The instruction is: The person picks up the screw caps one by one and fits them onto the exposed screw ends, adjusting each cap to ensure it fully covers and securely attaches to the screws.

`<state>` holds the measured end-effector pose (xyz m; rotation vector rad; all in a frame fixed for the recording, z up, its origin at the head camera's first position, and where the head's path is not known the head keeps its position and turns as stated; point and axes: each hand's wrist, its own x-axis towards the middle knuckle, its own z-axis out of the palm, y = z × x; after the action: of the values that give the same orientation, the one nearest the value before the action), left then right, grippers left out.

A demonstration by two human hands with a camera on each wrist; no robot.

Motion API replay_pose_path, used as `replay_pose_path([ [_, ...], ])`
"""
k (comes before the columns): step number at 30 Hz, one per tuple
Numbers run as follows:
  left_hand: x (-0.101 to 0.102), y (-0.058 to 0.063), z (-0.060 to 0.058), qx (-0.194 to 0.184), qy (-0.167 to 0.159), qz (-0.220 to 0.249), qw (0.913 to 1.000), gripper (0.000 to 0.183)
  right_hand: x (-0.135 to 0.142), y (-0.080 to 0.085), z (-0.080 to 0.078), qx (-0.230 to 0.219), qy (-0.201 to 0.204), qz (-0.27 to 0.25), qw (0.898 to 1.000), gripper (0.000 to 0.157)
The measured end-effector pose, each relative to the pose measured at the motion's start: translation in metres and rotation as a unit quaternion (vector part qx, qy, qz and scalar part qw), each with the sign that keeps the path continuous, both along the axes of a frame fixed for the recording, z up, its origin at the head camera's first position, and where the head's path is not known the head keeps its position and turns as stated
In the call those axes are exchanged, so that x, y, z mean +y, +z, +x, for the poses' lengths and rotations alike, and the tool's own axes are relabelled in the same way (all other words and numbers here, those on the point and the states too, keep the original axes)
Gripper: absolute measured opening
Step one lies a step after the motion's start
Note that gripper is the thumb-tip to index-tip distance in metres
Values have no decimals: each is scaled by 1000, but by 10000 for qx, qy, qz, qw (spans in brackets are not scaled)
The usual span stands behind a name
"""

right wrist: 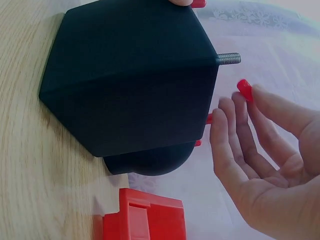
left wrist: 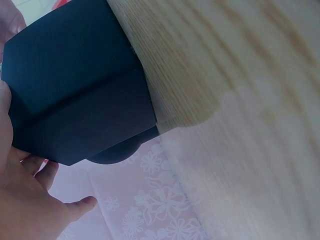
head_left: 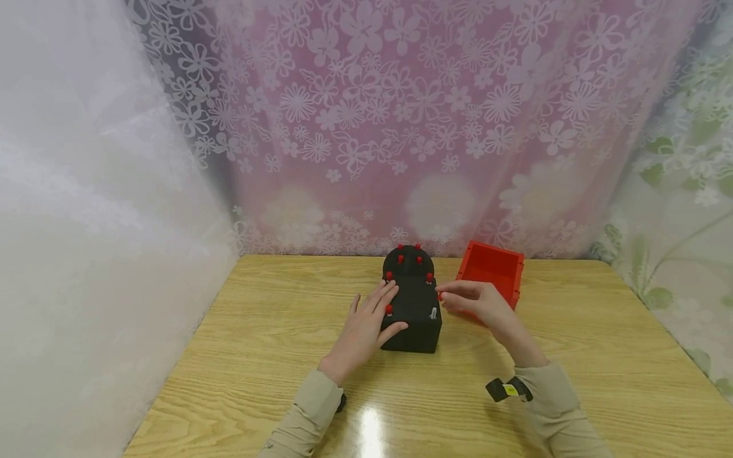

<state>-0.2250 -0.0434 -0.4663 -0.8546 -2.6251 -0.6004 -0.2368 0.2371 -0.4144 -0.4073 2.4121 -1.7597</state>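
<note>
A black block (head_left: 412, 334) with a rounded far end stands on the table, several red caps fitted on the pegs along its top. At its near right corner a bare threaded metal stud (right wrist: 229, 59) sticks up. My left hand (head_left: 362, 331) rests on the block's left side, fingers fairly straight and spread, thumb on the near top edge. My right hand (head_left: 487, 308) is just right of the block, pinching a small red cap (right wrist: 244, 90) at the thumb tip. That cap is apart from the stud. Some left fingertips show in the left wrist view, beside the block.
An open red bin (head_left: 491, 267) stands behind the right hand, close to the block; its floor is partly hidden. The wooden table (head_left: 275, 331) meets a flowered pink curtain (head_left: 412, 127) at the back. Pale sheeting (head_left: 86, 222) hangs on the left.
</note>
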Motion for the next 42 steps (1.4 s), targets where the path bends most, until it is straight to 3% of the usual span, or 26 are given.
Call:
replay_pose_path([
  [8,0,0,1,62,-68,66,9999,76,-1,3,3,-47,381,301,9988,39],
  [17,0,2,1,17,-75,55,10000,76,-3,7,6,138,427,435,9980,34],
  [26,1,2,1,-135,-47,46,9999,76,-5,9,7,604,583,697,9940,27],
  [42,0,1,0,-134,-8,3,9999,76,-7,7,7,840,595,1055,9891,21],
])
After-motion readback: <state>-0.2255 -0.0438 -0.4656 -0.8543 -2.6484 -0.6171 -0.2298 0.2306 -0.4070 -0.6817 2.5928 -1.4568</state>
